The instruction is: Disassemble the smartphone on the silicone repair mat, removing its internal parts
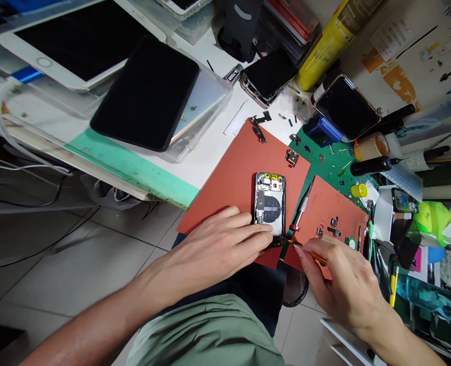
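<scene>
An opened phone body (273,206) with bare inner parts lies on a red-brown mat (225,188). My left hand (225,236) rests against its lower left side, fingers stretched out over the lower edge. In my right hand (343,279), a thin orange-handled tool (317,257) is pinched, its tip at the phone's lower right corner. A silver screwdriver (302,208) with a red end lies just right of the phone. Small dark parts (334,231) sit on a second red-brown mat (313,188). A small metal part (291,158) is above the phone.
A black tablet (147,91) and a white tablet (81,40) lie on plastic boxes at the upper left. Another phone (347,108) leans at the upper right, near a yellow tube (320,51). Pens, tools and packets crowd the right side.
</scene>
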Motion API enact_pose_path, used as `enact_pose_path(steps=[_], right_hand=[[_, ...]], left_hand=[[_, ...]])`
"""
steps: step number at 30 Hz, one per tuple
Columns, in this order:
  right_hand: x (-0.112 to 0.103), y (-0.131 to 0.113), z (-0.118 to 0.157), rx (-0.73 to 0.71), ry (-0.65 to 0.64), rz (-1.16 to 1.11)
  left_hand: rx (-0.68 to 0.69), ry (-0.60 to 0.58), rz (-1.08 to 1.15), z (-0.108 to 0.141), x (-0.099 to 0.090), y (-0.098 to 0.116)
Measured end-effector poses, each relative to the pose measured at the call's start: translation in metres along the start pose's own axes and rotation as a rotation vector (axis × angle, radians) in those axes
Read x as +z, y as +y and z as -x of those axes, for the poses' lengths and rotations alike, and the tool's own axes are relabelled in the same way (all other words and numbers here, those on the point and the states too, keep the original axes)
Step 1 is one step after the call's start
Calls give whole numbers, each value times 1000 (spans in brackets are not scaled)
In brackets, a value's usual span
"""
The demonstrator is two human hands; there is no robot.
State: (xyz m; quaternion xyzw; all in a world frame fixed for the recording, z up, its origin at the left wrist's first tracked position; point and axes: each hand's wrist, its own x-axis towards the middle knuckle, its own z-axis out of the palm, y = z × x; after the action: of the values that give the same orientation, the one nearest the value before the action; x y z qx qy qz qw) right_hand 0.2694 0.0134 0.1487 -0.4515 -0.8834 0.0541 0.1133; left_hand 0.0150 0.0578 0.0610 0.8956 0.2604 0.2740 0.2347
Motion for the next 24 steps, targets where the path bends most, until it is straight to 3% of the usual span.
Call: enact_pose_path(steps=[5, 11, 16, 20, 24], right_hand=[[-5, 3, -4, -30, -22, 7], [-1, 3, -7, -5, 97, 78], [2, 0, -3, -2, 50, 2], [2, 0, 0, 25, 102, 56], [1, -1, 1, 39, 32, -6]], left_hand=[[-24, -5, 19, 0, 0, 1], [-21, 8, 9, 0, 0, 1], [-9, 1, 22, 1, 1, -1], [-19, 3, 23, 1, 0, -1], [-23, 3, 27, 1, 0, 0]])
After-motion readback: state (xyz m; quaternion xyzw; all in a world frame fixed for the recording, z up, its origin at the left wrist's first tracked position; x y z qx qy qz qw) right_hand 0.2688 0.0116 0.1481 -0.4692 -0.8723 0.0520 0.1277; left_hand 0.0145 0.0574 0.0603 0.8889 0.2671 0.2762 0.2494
